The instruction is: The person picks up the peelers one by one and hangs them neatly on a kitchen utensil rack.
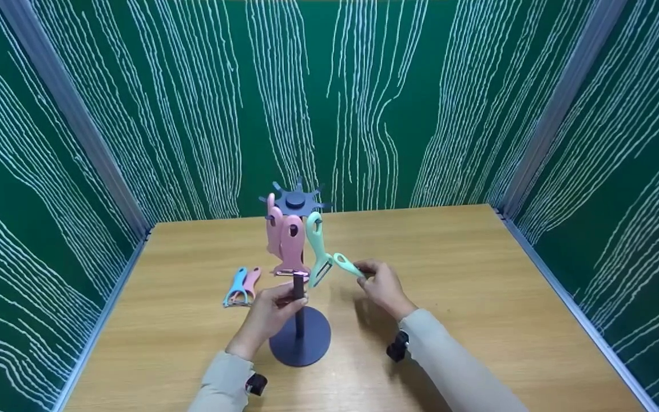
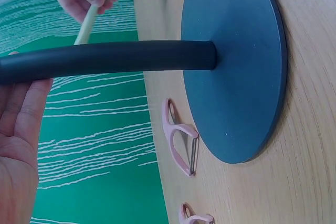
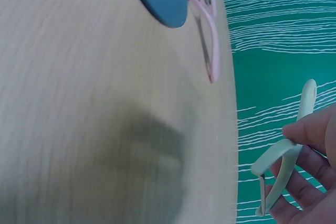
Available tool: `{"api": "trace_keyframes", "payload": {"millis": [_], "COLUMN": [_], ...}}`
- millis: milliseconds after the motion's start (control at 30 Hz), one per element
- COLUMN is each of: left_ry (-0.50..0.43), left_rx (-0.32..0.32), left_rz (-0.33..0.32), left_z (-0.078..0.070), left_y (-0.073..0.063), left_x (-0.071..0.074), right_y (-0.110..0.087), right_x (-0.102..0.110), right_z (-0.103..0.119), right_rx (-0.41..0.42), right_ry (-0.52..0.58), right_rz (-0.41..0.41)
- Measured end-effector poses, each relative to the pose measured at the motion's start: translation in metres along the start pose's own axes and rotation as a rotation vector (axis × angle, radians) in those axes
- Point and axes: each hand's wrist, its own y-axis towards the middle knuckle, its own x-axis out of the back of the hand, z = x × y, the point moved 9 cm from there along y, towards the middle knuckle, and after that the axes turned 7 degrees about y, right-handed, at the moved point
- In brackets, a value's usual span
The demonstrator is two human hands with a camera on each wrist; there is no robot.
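Note:
My left hand (image 1: 272, 312) grips the post (image 1: 300, 325) of a dark rotary hanging stand, its fingers behind the post in the left wrist view. Pink peelers (image 1: 292, 243) and a mint green peeler (image 1: 318, 243) hang from the hooked top (image 1: 296, 201). To the right of them, my right hand (image 1: 385, 289) pinches another mint green peeler (image 3: 287, 169). Its looped handle end (image 1: 345, 264) points up and left toward the hanging green one. The right wrist view shows thumb and fingers on it near where the handle meets the forked head.
On the wooden table, left of the round base (image 1: 306, 349), lie a blue peeler (image 1: 238, 286) and a pink peeler (image 1: 253, 280). A pink peeler (image 2: 181, 140) also lies near the base in the left wrist view. Green walls with white lines (image 1: 364, 114) enclose the table.

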Motion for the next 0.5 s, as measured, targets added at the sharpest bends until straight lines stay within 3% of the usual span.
{"api": "trace_keyframes", "payload": {"millis": [200,500], "left_ry": [-0.003,-0.011], "left_rx": [-0.036,0.003], "left_rz": [-0.009,0.013], "left_z": [-0.002,0.001], "left_y": [0.0,-0.001], "left_x": [0.0,0.0], "right_y": [-0.001,-0.005], "right_x": [0.006,0.01], "right_z": [0.013,0.029], "right_rx": [0.036,0.028], "right_ry": [0.034,0.109], "right_rz": [-0.047,-0.046]}}
